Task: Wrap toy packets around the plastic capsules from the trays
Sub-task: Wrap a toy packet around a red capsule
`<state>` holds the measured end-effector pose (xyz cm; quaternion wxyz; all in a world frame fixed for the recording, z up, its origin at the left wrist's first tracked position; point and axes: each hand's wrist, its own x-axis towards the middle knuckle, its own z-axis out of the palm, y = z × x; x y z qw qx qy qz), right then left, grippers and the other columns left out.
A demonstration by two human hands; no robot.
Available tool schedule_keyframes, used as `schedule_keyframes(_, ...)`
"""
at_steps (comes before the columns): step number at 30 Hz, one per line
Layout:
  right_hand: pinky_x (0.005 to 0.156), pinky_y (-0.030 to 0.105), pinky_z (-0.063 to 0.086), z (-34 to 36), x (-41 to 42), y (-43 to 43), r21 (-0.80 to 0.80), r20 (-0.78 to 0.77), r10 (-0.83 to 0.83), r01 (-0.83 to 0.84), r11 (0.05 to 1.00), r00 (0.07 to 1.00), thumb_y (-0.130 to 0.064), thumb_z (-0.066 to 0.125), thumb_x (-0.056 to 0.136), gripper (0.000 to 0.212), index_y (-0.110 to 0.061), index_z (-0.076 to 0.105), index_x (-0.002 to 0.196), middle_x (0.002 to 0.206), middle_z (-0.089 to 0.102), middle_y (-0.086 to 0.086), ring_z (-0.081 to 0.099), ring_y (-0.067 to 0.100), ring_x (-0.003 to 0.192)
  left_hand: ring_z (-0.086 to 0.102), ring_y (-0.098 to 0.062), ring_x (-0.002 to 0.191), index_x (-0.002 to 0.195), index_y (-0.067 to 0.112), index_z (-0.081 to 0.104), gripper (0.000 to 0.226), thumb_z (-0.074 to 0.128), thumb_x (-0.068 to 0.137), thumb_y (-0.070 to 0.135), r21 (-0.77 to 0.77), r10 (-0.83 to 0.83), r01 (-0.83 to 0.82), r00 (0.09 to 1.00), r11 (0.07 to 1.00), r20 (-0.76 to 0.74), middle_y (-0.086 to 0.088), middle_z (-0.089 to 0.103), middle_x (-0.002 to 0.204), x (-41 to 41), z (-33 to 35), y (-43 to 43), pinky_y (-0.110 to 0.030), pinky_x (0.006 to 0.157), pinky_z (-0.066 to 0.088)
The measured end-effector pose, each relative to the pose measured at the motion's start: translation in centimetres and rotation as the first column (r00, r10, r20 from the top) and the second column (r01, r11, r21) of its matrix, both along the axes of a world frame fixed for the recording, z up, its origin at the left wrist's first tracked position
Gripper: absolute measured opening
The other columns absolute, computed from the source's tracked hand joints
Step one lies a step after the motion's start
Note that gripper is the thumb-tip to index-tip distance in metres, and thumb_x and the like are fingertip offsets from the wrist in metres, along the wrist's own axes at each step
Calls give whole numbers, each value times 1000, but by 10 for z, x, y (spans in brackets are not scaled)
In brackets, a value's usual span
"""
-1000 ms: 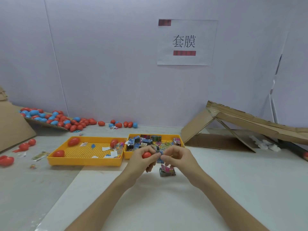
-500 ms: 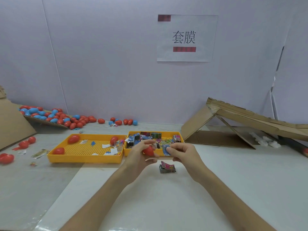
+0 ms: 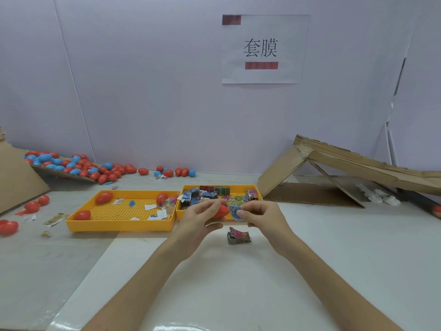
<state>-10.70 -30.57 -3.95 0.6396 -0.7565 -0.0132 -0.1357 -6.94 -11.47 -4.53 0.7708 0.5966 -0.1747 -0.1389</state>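
Gripping red capsule (image 3: 221,211) in left hand (image 3: 199,223), pinching blue toy packet (image 3: 235,214) in right hand (image 3: 262,218) just beside it over packet tray (image 3: 238,186) front edge, wrap looking barely started, three loose capsules (image 3: 103,197) waiting in left tray (image 3: 119,226), packet stack (image 3: 238,235) lying on table (image 3: 334,259).

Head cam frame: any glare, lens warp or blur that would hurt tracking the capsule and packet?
Head view: soft even light, only faint shadows; glare streaks on the glossy table sheet at the bottom edge; wall seam leans, wide-angle warp; red capsule in the left hand reads clean; blue packet pinched by the right hand is smeared, print illegible.
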Motion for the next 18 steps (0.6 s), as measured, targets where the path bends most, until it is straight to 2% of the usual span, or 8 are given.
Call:
schedule_keyframes(9, 64, 20, 54, 2, -1, 1, 8, 23, -3, 3, 1000, 1000, -13, 77, 87, 4, -16, 77, 84, 77, 74, -4, 68, 7, 70, 73, -22, 88, 109, 10, 75, 31, 74, 83, 28, -14, -9, 9, 1000, 1000, -8, 3, 76, 92, -1, 0, -2, -26, 76, 58)
schedule_keyframes(14, 62, 19, 51, 4, -3, 3, -19, 21, -12, 12, 1000, 1000, -16, 78, 87, 5, -19, 76, 83, 84, 72, 2, 64, 4, 67, 73, -27, 91, 110, 6, 73, 35, 76, 81, 25, -15, 4, -4, 1000, 1000, -11, -6, 74, 98, 0, -1, -3, -28, 78, 59)
schedule_keyframes(18, 66, 24, 55, 5, -5, 5, -27, 6, 17, -17, 999, 1000, -17, 77, 88, 6, -20, 76, 83, 89, 74, 5, 68, 16, 79, 74, -29, 94, 108, 7, 72, 36, 77, 78, 26, -4, 2, -2, 1000, 1000, -8, -12, 73, 100, 0, -2, -3, -29, 77, 59)
